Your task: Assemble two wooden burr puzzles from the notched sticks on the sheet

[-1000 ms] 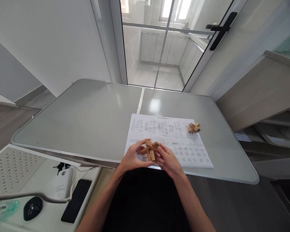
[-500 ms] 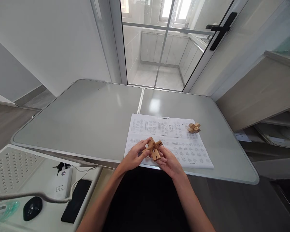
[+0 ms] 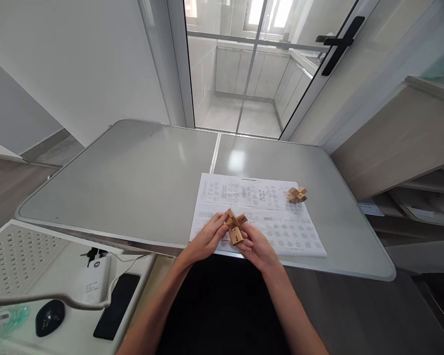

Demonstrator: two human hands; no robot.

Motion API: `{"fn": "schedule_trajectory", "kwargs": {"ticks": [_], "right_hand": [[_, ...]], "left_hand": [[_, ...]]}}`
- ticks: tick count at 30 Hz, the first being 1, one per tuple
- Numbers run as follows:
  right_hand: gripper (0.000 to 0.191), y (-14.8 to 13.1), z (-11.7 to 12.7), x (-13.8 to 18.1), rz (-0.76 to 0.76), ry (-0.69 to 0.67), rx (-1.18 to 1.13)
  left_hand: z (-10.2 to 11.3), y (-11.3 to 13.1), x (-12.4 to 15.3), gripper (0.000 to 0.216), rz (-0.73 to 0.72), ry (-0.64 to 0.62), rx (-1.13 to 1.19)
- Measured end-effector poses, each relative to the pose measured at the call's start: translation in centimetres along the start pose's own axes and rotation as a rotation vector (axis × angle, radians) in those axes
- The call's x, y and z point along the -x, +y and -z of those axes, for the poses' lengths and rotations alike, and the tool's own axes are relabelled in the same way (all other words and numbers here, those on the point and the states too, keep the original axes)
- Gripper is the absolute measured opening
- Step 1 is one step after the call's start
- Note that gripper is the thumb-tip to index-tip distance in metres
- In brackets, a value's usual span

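My left hand (image 3: 205,240) and my right hand (image 3: 257,246) together hold a wooden cross-shaped puzzle (image 3: 235,226) just above the near edge of a printed instruction sheet (image 3: 281,231). The left fingers grip its left arm; the right fingers cup it from below and the right. The puzzle's bars stick out at angles, one pointing down toward me. A second, smaller wooden puzzle (image 3: 296,194) lies on the sheet's far right corner, away from both hands.
The sheet lies on a grey glass-topped table (image 3: 133,177). At lower left a white side surface carries a black phone (image 3: 116,305), a white power bank (image 3: 94,278) and a black mouse (image 3: 50,318). A glass door (image 3: 251,74) stands behind; wooden shelves (image 3: 410,148) stand to the right.
The puzzle has been turned in my hands, its bars now sitting at a different angle, and my fingers have shifted around it. The hands stayed in the same spot.
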State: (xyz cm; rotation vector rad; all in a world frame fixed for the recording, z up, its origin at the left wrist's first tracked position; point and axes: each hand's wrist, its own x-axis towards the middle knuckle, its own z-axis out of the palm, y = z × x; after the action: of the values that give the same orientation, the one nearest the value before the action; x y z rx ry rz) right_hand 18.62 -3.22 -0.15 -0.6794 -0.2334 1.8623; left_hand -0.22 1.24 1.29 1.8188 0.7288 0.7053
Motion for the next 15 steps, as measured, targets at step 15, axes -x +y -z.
{"fn": "schedule_trajectory", "kwargs": {"ticks": [15], "right_hand": [[0.050, 0.8, -2.6, 0.5, 0.050, 0.106, 0.328]], "left_hand": [[-0.2, 0.8, 0.3, 0.096, 0.081, 0.060, 0.138]]}}
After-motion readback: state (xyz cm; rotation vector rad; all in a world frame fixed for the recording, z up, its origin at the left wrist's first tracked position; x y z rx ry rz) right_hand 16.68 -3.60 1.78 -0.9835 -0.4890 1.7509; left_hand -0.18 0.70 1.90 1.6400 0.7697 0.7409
